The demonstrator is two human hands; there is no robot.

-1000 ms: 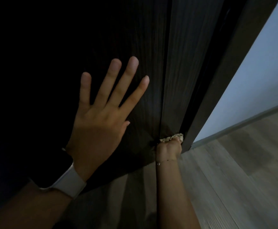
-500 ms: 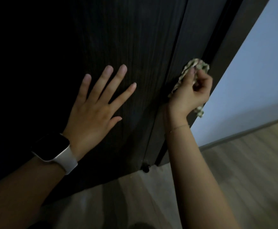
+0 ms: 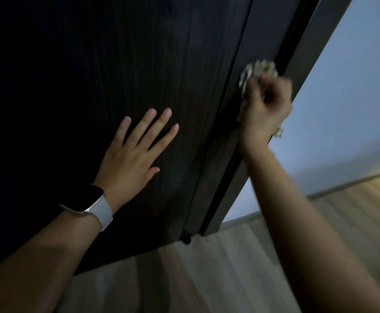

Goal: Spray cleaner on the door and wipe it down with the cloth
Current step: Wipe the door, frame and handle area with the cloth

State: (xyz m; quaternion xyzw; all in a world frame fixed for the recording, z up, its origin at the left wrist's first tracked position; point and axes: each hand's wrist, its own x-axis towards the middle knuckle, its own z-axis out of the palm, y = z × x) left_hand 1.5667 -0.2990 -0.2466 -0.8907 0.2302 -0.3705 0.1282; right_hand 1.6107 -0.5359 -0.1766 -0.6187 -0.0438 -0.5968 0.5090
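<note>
A dark wood-grain door (image 3: 121, 64) fills the left and middle of the head view. My left hand (image 3: 134, 152) lies flat on its face, fingers straight and spread, a watch with a white strap on the wrist. My right hand (image 3: 266, 105) grips a bunched, light patterned cloth (image 3: 258, 68) and holds it against the door's narrow right edge, well above the floor. Part of the cloth hangs below my fist. No spray bottle is in view.
The dark door frame (image 3: 302, 64) runs right beside the door's edge. A pale wall (image 3: 347, 98) with a skirting board stands to the right. Light wooden floor (image 3: 207, 274) lies below, and a small dark stopper (image 3: 186, 239) sits at the door's bottom corner.
My right hand has carried the cloth up the door's edge, from near the floor to well above it. The left hand has stayed flat on the door.
</note>
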